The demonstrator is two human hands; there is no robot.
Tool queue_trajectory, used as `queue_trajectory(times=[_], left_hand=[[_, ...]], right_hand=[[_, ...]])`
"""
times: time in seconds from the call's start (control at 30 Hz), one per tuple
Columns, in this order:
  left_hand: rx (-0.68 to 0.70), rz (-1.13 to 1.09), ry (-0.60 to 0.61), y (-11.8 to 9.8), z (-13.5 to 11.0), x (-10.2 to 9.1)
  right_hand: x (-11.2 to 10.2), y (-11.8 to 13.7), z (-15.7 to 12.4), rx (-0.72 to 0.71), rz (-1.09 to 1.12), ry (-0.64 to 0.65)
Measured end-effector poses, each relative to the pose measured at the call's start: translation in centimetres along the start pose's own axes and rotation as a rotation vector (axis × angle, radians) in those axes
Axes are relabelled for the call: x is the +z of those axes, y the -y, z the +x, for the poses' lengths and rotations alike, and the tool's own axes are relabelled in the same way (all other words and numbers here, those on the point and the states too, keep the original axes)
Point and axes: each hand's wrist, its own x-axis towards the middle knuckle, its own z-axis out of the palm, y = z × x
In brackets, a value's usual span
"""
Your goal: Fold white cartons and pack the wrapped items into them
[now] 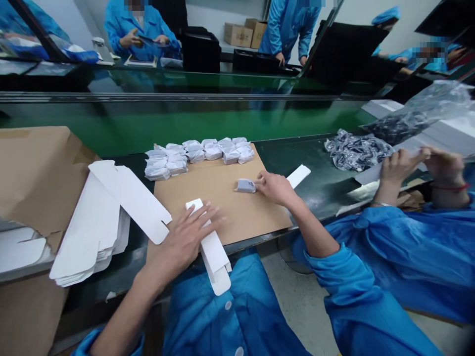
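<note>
My left hand [187, 235] lies with fingers spread flat on a long white folded carton [211, 249], which rests on a brown cardboard sheet [218, 193] and sticks out over the table's near edge. My right hand [272, 188] reaches across the sheet and pinches a small grey-white wrapped packet [245, 186]. A row of several similar wrapped packets [198, 154] lies along the sheet's far edge. A flat white carton blank [299, 175] lies just right of my right hand.
A stack of flat white carton blanks [100, 222] lies at the left beside a large brown cardboard piece [37, 173]. A green conveyor belt [185, 123] runs behind. At the right a co-worker's hands [419, 168] hold white card near crumpled plastic bags [356, 148]. People in blue coats stand beyond.
</note>
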Motion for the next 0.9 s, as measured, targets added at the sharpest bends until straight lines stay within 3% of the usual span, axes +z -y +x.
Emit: queue_trajectory(times=[0.1,0.23,0.37,0.43,0.5,0.6,0.7,0.77,0.83,0.9], left_hand=[[0.057,0.054,0.133,0.2,-0.3,-0.9],[0.092,0.149,0.170,0.3,0.8,-2.4],[0.027,0.234,-0.067,0.2,1.1,-3.1],[-0.010,0.287,-0.188,-0.1,0.8,-2.7],[0.006,0.334,-0.245,-0.4,0.5,-2.2],[0.008,0.381,-0.297,-0.9,0.1,-1.7],[-0.017,0.373,-0.297,-1.3,-0.2,-1.8],[-0.008,0.350,-0.273,-1.6,-0.4,-1.9],[0.008,0.344,-0.266,-1.9,-0.7,-1.9],[0.031,0.364,-0.296,-2.1,-1.0,-1.9]], right_hand=[[0.4,1.1,0.7,-0.029,-0.016,-0.015],[1.3,2.8,1.1,-0.025,-0.003,-0.028],[0.3,4.0,-2.2,0.023,0.124,-0.255],[-0.9,4.7,-5.0,-0.045,0.220,-0.413],[-2.1,5.5,-7.5,-0.146,0.221,-0.488],[-3.4,6.4,-9.6,-0.251,0.013,-0.339],[-4.0,6.7,-9.7,-0.350,-0.169,-0.062],[-4.3,6.6,-9.2,-0.421,-0.171,0.050],[-4.4,6.6,-8.7,-0.479,-0.116,0.096],[-4.2,6.6,-8.2,-0.502,-0.015,0.058]])
